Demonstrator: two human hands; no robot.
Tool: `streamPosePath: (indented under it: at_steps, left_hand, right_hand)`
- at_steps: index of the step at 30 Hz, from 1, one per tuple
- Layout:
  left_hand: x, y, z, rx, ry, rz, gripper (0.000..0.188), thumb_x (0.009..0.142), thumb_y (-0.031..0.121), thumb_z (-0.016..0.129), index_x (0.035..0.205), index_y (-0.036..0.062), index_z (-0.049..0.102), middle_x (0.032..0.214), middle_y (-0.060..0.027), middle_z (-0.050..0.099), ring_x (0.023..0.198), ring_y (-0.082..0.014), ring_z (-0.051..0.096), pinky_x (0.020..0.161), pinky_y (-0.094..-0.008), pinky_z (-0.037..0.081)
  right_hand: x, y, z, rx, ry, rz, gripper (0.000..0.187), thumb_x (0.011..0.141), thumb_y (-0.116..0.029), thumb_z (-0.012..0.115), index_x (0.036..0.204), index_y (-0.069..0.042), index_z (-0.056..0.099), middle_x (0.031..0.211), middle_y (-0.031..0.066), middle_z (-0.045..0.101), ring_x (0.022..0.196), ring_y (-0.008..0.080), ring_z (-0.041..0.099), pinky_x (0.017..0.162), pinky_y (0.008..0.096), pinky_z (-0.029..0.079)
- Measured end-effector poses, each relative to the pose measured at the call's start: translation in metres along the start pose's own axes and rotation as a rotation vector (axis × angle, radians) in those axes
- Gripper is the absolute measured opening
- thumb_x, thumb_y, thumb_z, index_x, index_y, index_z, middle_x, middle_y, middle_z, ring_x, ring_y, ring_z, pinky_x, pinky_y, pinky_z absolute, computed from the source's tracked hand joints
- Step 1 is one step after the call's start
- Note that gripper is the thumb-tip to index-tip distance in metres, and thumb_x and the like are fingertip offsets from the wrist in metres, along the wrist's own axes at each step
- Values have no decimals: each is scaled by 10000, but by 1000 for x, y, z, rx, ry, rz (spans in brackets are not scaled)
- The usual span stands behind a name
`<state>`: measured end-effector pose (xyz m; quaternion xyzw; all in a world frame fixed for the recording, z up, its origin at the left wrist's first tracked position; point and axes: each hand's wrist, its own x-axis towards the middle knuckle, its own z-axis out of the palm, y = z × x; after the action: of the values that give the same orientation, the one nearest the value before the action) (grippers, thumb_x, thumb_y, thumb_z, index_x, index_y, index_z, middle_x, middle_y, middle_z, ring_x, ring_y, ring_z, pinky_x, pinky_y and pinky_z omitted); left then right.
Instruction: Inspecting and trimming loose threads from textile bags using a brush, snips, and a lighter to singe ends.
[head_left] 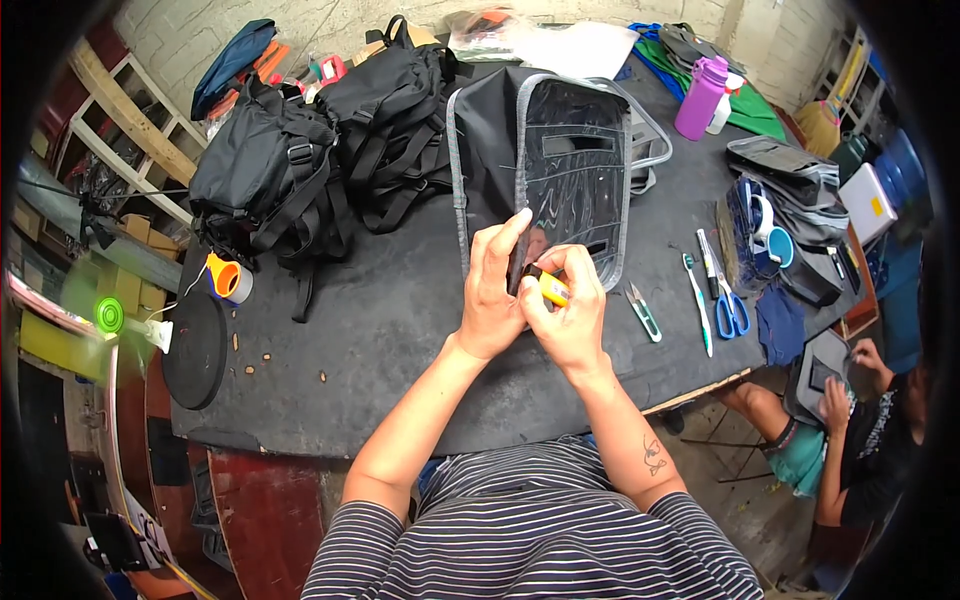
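Observation:
A black bag piece [485, 150] with a clear plastic panel and grey-bound edges stands in front of me. My left hand [492, 285] is closed on its near dark edge, with the index finger stretched upward along it. Close beside, my right hand [570, 305] grips a small yellow lighter [553, 289], its dark top turned toward that edge. I cannot make out a flame. Thread snips [643, 313] with a green handle lie to the right of my hands.
Black backpacks [385, 130] fill the back left. At right are a toothbrush [698, 305], blue scissors [732, 314], a purple bottle [702, 97] and stacked grey pouches [790, 180]. An orange-and-white tape roll [229, 279] sits left. A co-worker [850, 430] sits beyond the table's right edge, hands on a grey piece.

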<state>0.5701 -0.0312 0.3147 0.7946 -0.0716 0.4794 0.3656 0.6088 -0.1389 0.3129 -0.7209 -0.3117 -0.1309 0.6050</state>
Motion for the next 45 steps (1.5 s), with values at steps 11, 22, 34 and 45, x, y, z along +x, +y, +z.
streamPosePath:
  at_steps: [11,22,34,45]
  left_hand:
    - [-4,-5,0,76,-22,-3,653,744,34,670,1365,70,471,1110,-132,507,988,-288,550,845,-365,491]
    - [-1,-2,-1,62,-36,2,665,733,44,692,1361,65,475,1124,-134,518,1012,-288,540,868,-367,479]
    - [-3,-3,0,58,-42,26,620,771,69,649,1364,42,471,1127,-143,525,1014,-295,539,877,-372,473]
    - [-2,-1,-2,46,-34,21,702,702,68,705,1361,43,467,1129,-142,530,1026,-298,534,878,-374,476]
  right_hand:
    - [-3,6,3,112,17,53,249,728,-90,685,883,14,521,852,127,542,772,271,587,693,348,488]
    - [-3,4,4,112,22,7,236,718,-62,688,867,11,521,870,129,549,779,278,594,704,352,498]
    - [1,2,-2,-33,33,-145,235,688,-72,676,857,-2,528,846,123,553,705,291,603,629,357,507]
    - [3,10,-11,104,-66,-224,253,691,-91,697,863,2,536,877,118,556,744,254,603,662,336,501]
